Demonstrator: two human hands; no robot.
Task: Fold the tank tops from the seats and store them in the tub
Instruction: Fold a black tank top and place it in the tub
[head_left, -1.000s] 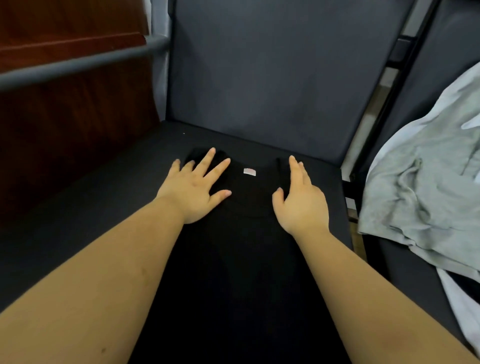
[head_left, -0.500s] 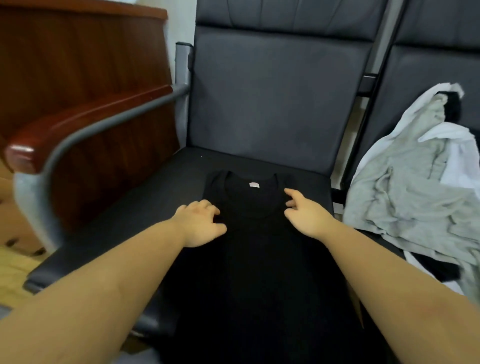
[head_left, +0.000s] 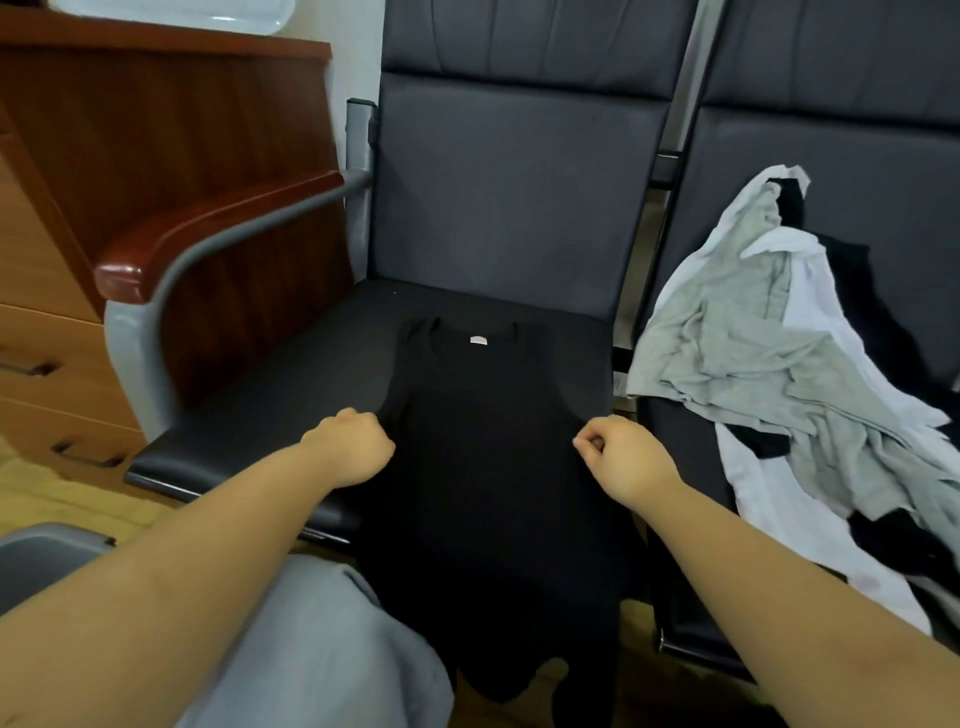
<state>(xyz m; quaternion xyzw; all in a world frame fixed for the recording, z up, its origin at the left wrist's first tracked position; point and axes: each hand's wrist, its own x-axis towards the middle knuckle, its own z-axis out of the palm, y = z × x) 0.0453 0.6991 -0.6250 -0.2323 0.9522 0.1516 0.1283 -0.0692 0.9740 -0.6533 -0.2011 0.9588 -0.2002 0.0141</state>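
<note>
Centrally, a black tank top (head_left: 483, 447) lay flat on the dark seat (head_left: 291, 395), neckline and small white label (head_left: 476, 340) toward twelve o'clock, its hem hanging over the seat's front edge toward six o'clock. The left hand (head_left: 358, 447) sat at the garment's nine o'clock edge with fingers curled, apparently pinching the side seam below the armhole, though the cloth inside the grip was hard to make out against the dark seat. The right hand (head_left: 618, 449) mirrored it at the three o'clock edge, fingers curled on the opposite seam. The step in hand appeared to be the first fold of this top; the next move would call for drawing both edges inward or lifting the upper part toward the hem, keeping the fabric smooth. The fabric looked thin, matte and nearly unwrinkled. A heap of grey, white and black garments (head_left: 779, 374) waited on the neighbouring seat at three o'clock. No tub could be identified with certainty.
</note>
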